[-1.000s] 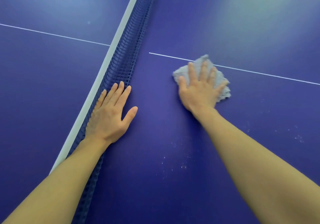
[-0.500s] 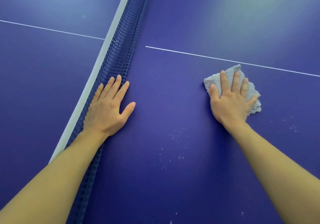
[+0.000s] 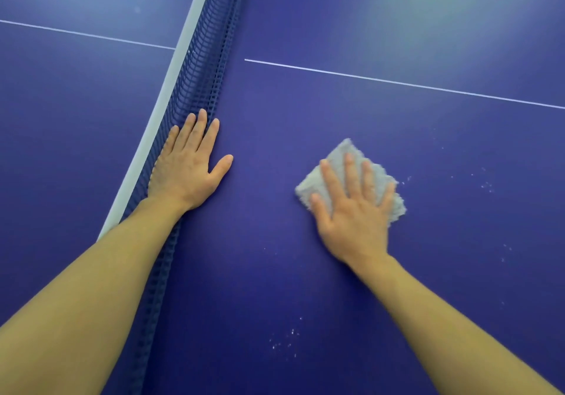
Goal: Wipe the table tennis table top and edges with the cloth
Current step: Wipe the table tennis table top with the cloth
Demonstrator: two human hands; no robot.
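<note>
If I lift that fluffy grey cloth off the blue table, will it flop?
The fluffy grey cloth would probably flop: its fuzzy edges look soft and limp under the right hand. Small and thin-looking, it is likely light. Pushed, it should slide easily on the smooth blue table top.

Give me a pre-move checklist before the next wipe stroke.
1. Right hand flat on cloth: ok.
2. Cloth lying on table: ok.
3. Left hand flat by net, apart from cloth: ok.
4. Near area clean: not ok, white specks there.
5. Right of cloth clean: not ok, more specks.
6. Table edges wiped: cannot tell, out of view.
</note>
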